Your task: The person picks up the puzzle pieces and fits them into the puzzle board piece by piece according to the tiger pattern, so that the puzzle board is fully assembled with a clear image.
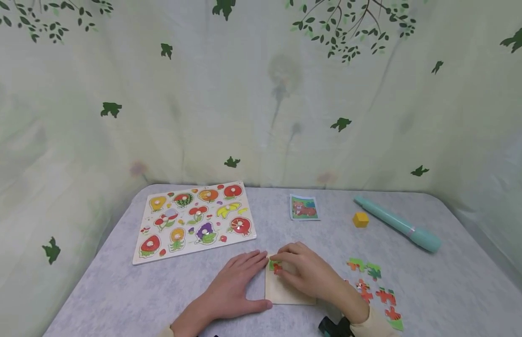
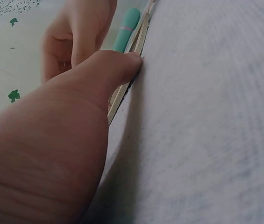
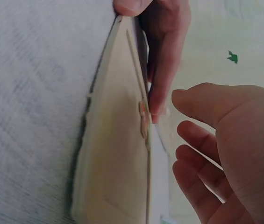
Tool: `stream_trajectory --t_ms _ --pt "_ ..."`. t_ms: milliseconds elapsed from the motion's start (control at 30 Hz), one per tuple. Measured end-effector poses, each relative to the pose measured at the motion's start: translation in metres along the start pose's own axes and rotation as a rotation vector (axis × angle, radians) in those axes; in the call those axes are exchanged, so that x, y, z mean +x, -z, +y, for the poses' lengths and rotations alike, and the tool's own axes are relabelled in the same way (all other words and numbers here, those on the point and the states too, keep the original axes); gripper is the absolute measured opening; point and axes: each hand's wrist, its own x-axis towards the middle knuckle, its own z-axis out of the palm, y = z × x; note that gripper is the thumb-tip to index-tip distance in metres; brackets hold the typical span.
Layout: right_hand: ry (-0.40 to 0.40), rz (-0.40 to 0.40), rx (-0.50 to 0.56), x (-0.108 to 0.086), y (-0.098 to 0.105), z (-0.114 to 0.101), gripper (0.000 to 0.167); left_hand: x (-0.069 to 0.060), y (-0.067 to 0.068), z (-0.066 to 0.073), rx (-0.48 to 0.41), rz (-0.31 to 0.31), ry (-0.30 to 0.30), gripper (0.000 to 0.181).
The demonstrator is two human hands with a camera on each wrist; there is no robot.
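Note:
A small pale wooden board [image 1: 288, 292] lies at the table's front middle, with a green and orange puzzle piece [image 1: 275, 266] in its upper left corner. Spread along the board's left side, my left hand [image 1: 237, 288] touches its edge with thumb and fingertips. My right hand [image 1: 309, 271] is over the board, thumb and forefinger beside the piece. In the right wrist view my right hand [image 3: 216, 144] has loosely bent fingers apart from the board [image 3: 110, 140] and holds nothing; the piece [image 3: 144, 123] lies flat there. The left wrist view shows my left thumb [image 2: 117, 67] against the board's edge.
Several loose puzzle pieces [image 1: 386, 296] lie right of the board. Behind are a fruit puzzle board [image 1: 189, 248], a small bear picture card [image 1: 304, 208], a yellow cube [image 1: 360, 220] and a teal tube-shaped object [image 1: 395, 222]. A black object [image 1: 334, 326] sits by my right wrist.

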Motion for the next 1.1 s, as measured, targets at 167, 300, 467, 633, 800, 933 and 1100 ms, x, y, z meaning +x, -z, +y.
stream_trajectory --t_ms 167,300,467,633,800,933,1100 --pt "0.012 0.016 -0.006 -0.004 0.007 -0.001 0.03 0.001 -0.001 0.0 0.005 0.002 -0.001 0.094" --pt "-0.003 0.011 -0.009 -0.008 0.014 0.001 0.031 0.001 -0.001 0.001 0.004 -0.002 0.003 0.094" --pt "-0.018 0.005 -0.002 -0.011 0.023 0.003 0.033 0.001 0.0 0.0 0.014 0.0 0.002 0.095" --pt "0.006 0.027 0.001 -0.014 0.033 0.005 0.035 0.001 0.0 0.001 0.017 0.001 0.002 0.095" --pt "0.036 0.05 0.026 -0.017 0.042 0.008 0.038 0.001 0.0 0.001 0.013 -0.004 0.009 0.095" --pt "0.038 0.055 0.029 -0.02 0.049 0.01 0.04 0.001 0.0 0.002 0.006 -0.015 0.021 0.095" --pt "0.03 0.049 0.032 -0.022 0.058 0.012 0.04 0.002 0.001 0.002 0.011 -0.018 0.024 0.095"
